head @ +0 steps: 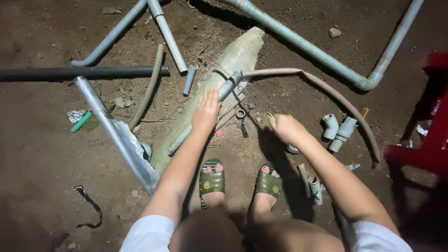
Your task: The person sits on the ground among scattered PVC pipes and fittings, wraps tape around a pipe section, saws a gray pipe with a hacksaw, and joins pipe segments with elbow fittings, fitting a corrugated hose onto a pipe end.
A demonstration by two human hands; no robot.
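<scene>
Green sandals (212,179) at 6 o'clock on bare dirt. Left hand (206,110) lies flat, fingers stretched and close together, on a long pale slab (219,79) running toward 12 o'clock. Right hand (285,127) at 3 o'clock of it, fist curled on a thin tool tip; cannot tell what. Small ring (240,113) lies between the hands. Grey pipe fittings (338,128) farther toward 3. Bent pipes (322,53) beyond, at 1 o'clock.

pipes (298,42) ahead, bare dirt (42,154) (left)
</scene>
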